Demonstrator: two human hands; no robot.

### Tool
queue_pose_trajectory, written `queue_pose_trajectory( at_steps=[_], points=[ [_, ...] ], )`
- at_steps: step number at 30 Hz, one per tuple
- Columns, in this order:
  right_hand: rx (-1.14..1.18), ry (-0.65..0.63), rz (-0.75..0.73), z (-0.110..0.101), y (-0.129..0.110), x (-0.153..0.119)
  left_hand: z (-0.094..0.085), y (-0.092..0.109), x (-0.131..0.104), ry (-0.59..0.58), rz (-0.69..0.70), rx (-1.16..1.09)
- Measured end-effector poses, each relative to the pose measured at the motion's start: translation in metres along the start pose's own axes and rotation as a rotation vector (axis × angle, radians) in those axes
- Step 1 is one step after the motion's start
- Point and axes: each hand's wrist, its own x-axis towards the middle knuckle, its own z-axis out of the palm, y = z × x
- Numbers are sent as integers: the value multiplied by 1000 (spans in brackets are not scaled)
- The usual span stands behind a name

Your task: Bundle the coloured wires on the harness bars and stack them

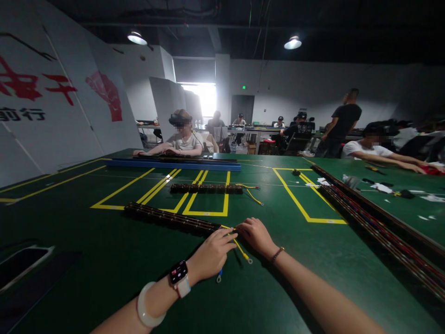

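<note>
A long dark bundle of slim strips (pixel 170 219) lies slanted on the green table in front of me. Yellow wires leave its right end. My left hand (pixel 212 250), wearing a watch and a pale bangle, is bent over that end, its fingers closed about the yellow wires. My right hand (pixel 256 235) meets it from the right, pinching a yellow wire by my left fingertips; the exact grip is partly hidden. One yellow wire (pixel 243 251) runs out below, ending in a ring terminal. Beneath my left hand a blue ring-terminal lead (pixel 219 277) sticks out.
A second, shorter bundle (pixel 206 189) with yellow leads lies beyond, over yellow tape outlines. Farther back is a blue channel (pixel 174 164), where a person in a headset sits. Long strips with red and blue wires (pixel 368 218) stretch along the right. A phone-like object (pixel 24 262) lies left.
</note>
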Motion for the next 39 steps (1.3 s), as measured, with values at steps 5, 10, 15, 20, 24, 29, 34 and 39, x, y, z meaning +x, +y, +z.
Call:
queue_pose_trajectory(
  at_steps=[5, 10, 15, 20, 24, 29, 34, 39],
  points=[
    [55, 1, -6, 0, 2, 2, -3, 1, -3, 75, -226, -66],
    [123, -62, 24, -6, -1, 6, -6, 5, -5, 117, -254, -43],
    [172, -141, 89, -12, -12, 6, -12, 4, -5, -123, -413, -139],
    [162, -189, 128, -9, -26, 6, -11, 2, -3, -161, -622, -299],
    [190, -253, 153, -8, -34, 7, -3, 1, -1, -161, -753, -554],
    [189, -242, 189, -23, -45, 10, 8, 0, 2, -233, -901, -1106],
    [-51, -259, 156, -37, -64, 8, 17, 4, 7, -128, -884, -1473],
    [-189, -367, 69, -38, -82, 2, 29, 9, 12, 28, -964, -1670]
  ],
)
